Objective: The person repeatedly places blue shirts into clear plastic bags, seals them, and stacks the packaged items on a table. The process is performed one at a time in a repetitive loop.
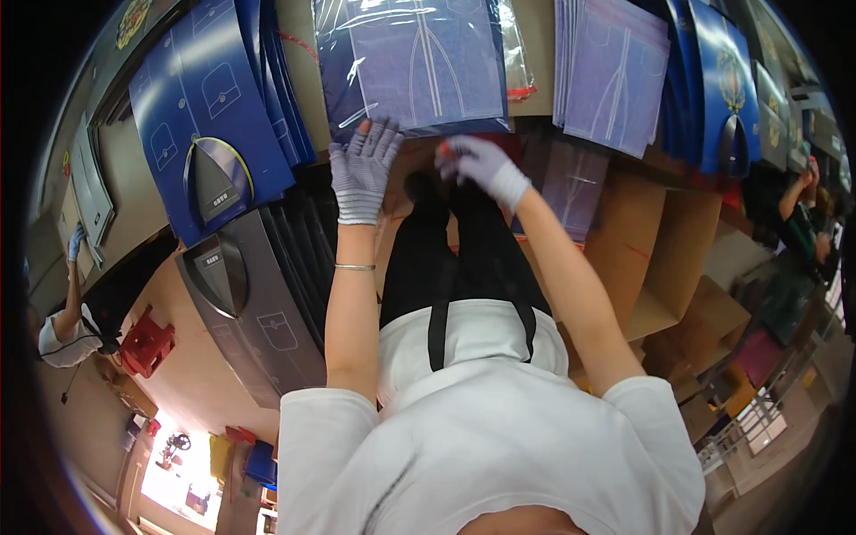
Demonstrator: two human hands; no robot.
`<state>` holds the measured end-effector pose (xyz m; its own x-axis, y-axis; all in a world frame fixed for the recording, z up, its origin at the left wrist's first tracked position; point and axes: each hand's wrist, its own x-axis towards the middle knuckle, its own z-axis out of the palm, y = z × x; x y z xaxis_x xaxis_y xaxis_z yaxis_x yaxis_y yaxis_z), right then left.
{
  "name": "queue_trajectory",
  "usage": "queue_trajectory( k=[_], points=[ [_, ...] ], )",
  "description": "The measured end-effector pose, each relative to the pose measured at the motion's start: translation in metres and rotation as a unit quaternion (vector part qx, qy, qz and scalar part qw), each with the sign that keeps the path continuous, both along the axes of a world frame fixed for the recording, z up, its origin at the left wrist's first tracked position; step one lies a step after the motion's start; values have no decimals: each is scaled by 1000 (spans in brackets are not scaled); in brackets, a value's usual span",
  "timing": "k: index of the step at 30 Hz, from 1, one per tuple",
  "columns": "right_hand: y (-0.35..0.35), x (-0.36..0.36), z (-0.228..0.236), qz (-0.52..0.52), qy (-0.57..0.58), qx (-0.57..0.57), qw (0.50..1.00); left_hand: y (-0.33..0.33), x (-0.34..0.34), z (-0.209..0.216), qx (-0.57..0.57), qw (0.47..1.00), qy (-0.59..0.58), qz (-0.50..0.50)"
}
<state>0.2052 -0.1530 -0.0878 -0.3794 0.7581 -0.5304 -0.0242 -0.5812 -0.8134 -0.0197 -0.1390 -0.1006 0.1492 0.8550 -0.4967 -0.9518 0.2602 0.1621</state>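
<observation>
I judge film-wrapped packet [428,62], upper centre, slippery; hold edges | left hand [364,169]: fingers spread | right hand [481,167]: curled, grip unclear

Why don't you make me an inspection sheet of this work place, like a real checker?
Surface: brown table, mostly covered.
Job's things: blue-purple pack in shiny clear wrap, in front of the hands; purple stack to its right, blue stack to its left.
Clutter: cardboard boxes at right; red stool on the floor at left.
Hands: left hand gloved, open, at the pack's near edge; right hand gloved, fingers bent, blurred.
Cables: perhaps a thin dark cord by the left co-worker; too small to tell.
Surroundings: co-worker far left, another person far right.
</observation>
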Motion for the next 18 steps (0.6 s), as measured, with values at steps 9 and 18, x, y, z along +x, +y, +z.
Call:
queue_trajectory(
  k=[9,18],
  points=[
    [121,96,17,37,-349,67,934,7,-19,-18,33,986,144,79],
    [214,56,38,-5,-415,218,883,16,-10,-20,47,984,164,51]
  ],
)
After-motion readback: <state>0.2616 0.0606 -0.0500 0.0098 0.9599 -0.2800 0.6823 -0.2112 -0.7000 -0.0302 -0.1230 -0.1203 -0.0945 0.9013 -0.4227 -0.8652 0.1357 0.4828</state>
